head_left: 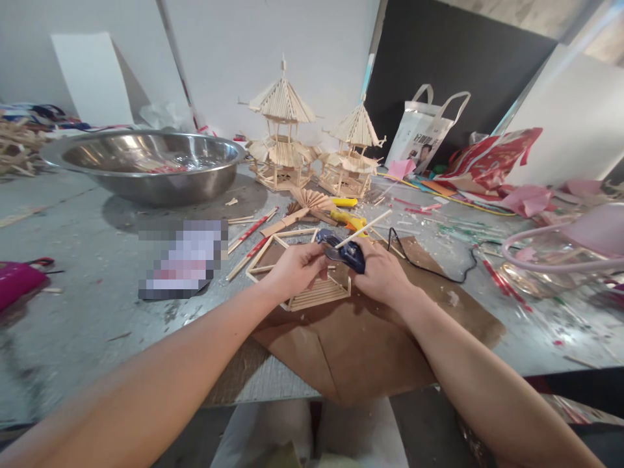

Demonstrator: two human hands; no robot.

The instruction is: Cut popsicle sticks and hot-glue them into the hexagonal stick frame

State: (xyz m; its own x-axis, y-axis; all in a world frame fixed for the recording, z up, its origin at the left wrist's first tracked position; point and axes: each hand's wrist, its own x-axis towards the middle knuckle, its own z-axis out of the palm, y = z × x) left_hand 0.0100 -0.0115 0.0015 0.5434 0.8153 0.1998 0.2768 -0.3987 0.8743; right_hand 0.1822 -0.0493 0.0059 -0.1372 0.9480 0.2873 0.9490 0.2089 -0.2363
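Observation:
My right hand (380, 273) is closed round a dark blue glue gun (344, 250) with a white glue stick (363, 229) poking out of its back, and a black cord (429, 270) trails away to the right. My left hand (297, 268) is pinched at the gun's nozzle end, over a flat wooden stick frame (316, 292) lying on brown paper (351, 344). What the left fingers pinch is too small to make out.
Two stick pagoda models (283, 140) (353, 153) stand behind, beside a large steel bowl (146, 162). Loose sticks (251, 231), a stick fan (307, 201) and a yellow tool (348, 218) lie nearby. A white bag (424, 130), red wrappers (487, 159) and a glass container (560, 260) sit on the right.

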